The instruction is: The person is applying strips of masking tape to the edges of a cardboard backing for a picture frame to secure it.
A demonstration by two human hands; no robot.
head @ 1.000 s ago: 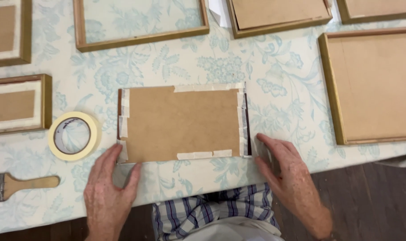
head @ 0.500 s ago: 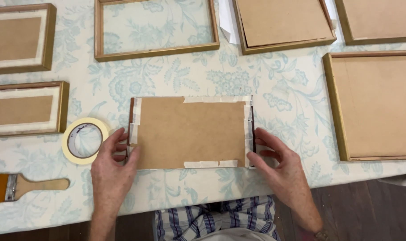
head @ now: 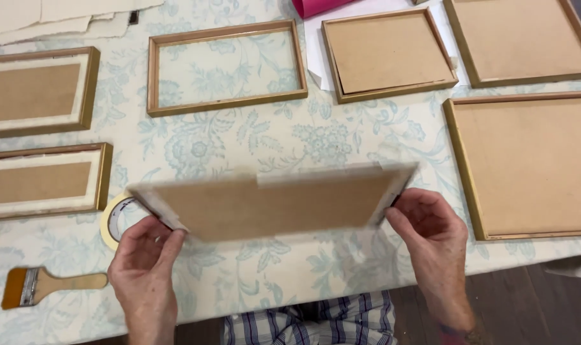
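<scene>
Both hands' fingers grip one backed frame (head: 271, 204); six frames, one brush (head: 47, 284) around.

Left hand (head: 142, 268), right hand (head: 431, 233) grip taped frame (head: 271, 204), tilted above tablecloth (head: 271, 140).

A floral-patterned desk (head: 271, 137) carries an empty gilt frame (head: 226, 67), four backed frames with brown boards (head: 393, 54) around it, a roll of masking tape (head: 115, 217) at the left, and a wooden-handled paintbrush (head: 51, 285) near the front edge
</scene>
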